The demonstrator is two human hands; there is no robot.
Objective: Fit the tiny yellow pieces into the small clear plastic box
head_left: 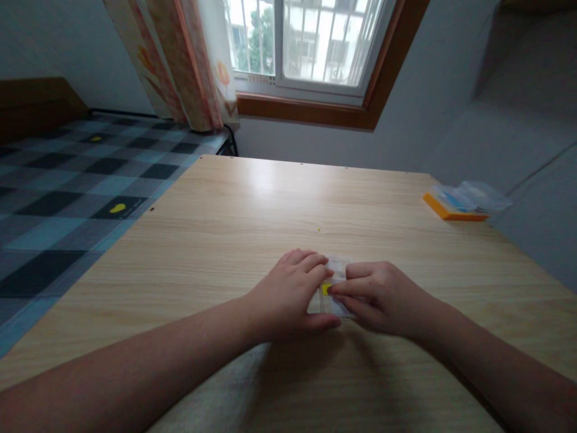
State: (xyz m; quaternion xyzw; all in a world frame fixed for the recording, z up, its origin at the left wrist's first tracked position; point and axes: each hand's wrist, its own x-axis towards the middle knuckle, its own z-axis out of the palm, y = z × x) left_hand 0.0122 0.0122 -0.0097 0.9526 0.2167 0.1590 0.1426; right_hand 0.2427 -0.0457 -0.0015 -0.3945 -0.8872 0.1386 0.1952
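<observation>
A small pale folded paper piece (336,266) with a yellow patch lies on the light wooden table (252,204), mostly covered by both hands. My left hand (291,294) curls over its left side, fingers bent down on it and thumb under its near edge. My right hand (381,296) presses on its right side, with fingers pointing left and held together. The two hands meet over the paper in the middle of the table's near half.
An orange-edged pack in clear plastic (464,201) lies at the table's far right edge. A bed with a checked blue and black cover (67,186) stands to the left. Curtains (180,60) and a window (306,42) are behind the table.
</observation>
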